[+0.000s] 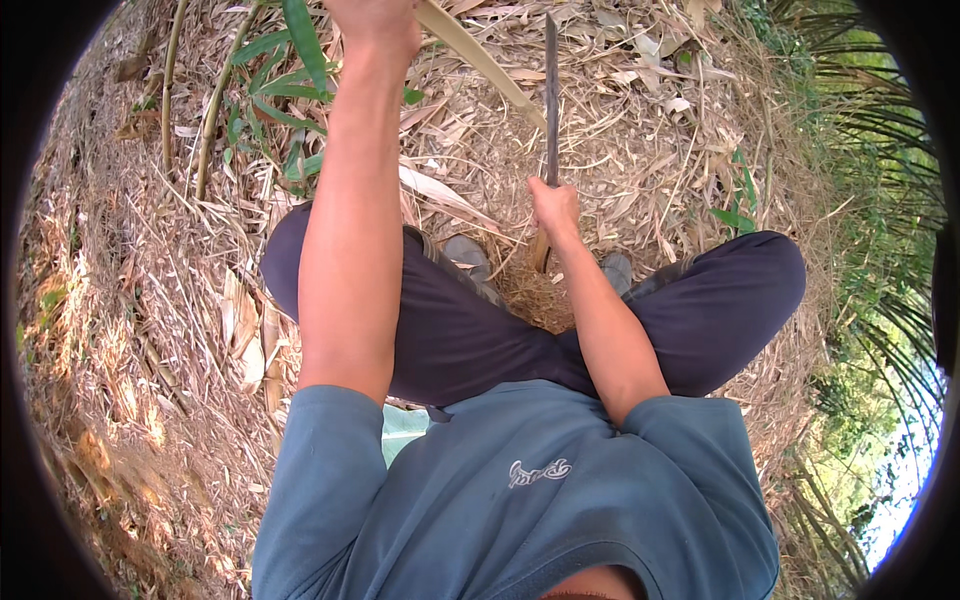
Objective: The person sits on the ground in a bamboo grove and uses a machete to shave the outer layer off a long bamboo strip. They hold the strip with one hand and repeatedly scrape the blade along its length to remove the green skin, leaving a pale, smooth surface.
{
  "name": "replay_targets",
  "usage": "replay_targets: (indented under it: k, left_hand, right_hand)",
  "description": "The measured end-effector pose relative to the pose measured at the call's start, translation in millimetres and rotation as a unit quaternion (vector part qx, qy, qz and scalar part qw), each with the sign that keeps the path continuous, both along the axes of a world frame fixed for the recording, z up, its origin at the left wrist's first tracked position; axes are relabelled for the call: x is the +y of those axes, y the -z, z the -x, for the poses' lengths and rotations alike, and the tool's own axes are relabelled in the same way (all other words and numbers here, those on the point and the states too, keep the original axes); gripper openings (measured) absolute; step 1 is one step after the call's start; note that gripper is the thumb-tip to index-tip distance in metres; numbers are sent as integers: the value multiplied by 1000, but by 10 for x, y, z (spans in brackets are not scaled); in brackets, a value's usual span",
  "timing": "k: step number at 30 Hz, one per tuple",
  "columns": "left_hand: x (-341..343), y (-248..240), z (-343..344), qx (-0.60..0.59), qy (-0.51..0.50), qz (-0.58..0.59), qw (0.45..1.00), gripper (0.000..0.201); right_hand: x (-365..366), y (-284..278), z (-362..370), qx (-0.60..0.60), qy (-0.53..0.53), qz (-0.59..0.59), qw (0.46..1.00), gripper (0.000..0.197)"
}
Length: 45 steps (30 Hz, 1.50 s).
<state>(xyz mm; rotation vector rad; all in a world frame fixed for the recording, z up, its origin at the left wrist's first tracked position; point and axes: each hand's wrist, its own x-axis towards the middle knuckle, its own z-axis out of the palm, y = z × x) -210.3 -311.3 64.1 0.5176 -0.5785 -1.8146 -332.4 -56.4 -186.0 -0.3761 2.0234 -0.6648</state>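
My right hand (555, 208) is closed round the handle of a long knife (551, 90). Its narrow dark blade points away from me, and the wooden end of the handle shows below my fist. My left hand (375, 22) reaches far forward and is partly cut off by the upper edge. From it a pale, flat bamboo strip (485, 65) slants down to the right. The strip's lower end meets the left side of the blade, just beyond my right hand. The fingers of my left hand are mostly out of view, but the strip comes straight from its grip.
Dry leaves and straw (640, 130) cover the ground around my feet. Thin upright stems (215, 110) and green leaves (290, 85) stand near my left forearm. My bent knees spread to both sides. Dense greenery (870, 200) borders the right.
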Motion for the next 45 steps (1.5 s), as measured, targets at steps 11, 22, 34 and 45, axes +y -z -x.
replay_targets:
  k: [11, 22, 34, 45]
  left_hand:
    - [-54, 136, 371, -167, -126, 142, 968, 41]
    - [-123, 203, 304, -210, -144, 125, 959, 44]
    - [-128, 185, 331, -210, -129, 133, 960, 45]
    - [-156, 202, 254, -187, -136, 127, 965, 42]
  right_hand:
    - [176, 417, -68, 9, 44, 42, 998, 37]
    - [-43, 104, 10, -36, 32, 37, 998, 31]
    - [20, 22, -74, -43, 51, 27, 997, 33]
    - [-817, -1640, 371, -22, 111, 509, 853, 18]
